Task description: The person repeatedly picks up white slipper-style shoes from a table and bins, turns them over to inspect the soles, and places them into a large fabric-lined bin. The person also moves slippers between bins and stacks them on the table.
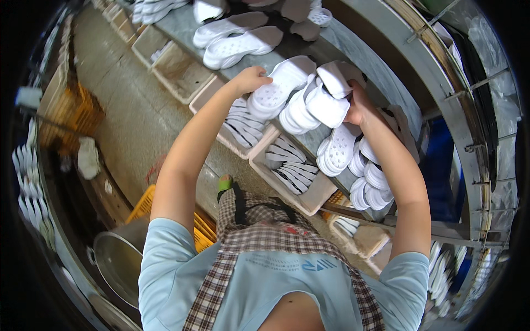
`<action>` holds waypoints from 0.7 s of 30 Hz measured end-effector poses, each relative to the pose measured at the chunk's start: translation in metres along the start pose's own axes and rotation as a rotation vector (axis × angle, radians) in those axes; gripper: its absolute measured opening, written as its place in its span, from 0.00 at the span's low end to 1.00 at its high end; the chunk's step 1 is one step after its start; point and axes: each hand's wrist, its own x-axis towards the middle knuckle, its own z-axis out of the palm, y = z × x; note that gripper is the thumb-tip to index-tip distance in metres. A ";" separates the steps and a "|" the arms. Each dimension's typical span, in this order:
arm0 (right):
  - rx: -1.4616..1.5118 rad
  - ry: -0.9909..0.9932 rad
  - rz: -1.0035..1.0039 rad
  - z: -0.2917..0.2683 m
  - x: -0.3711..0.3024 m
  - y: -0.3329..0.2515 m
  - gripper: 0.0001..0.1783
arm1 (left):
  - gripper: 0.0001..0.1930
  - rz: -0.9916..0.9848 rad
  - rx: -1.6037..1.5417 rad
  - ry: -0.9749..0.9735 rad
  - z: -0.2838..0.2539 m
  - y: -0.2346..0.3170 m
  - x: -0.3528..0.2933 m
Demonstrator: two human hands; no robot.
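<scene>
My left hand (251, 80) is closed at the edge of a white perforated clog (282, 84), thumb and fingers against its side. My right hand (359, 105) grips the heel end of another white clog (328, 106), which lies tilted over a nested stack of white clogs (297, 113). The palm side of the right hand is partly hidden. Nearer to me, more nested clogs (338, 150) rest on the bench below my right forearm. Beyond my left hand lies a pair of white shoes (243, 46) with their open sides showing.
Cream bins (316, 205) line the bench's near side; several hold white strips with dark edges (292, 165). A metal bench (342, 41) carries the clogs. Orange crates (83, 118) and a large metal pot (118, 265) stand left. A metal-framed rack (469, 94) curves along the right.
</scene>
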 end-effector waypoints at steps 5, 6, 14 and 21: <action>0.227 0.001 -0.043 0.016 0.005 0.007 0.22 | 0.29 -0.126 -0.159 -0.432 -0.004 0.020 0.027; 0.249 0.064 -0.009 0.019 0.005 0.008 0.21 | 0.30 -0.070 -0.086 -0.442 -0.004 0.024 0.028; 0.416 -0.004 0.042 0.049 -0.038 0.047 0.28 | 0.38 0.323 0.016 -0.516 -0.010 0.031 -0.001; 0.458 0.003 -0.452 0.072 -0.073 0.124 0.54 | 0.44 0.516 0.094 -0.470 -0.046 0.032 -0.049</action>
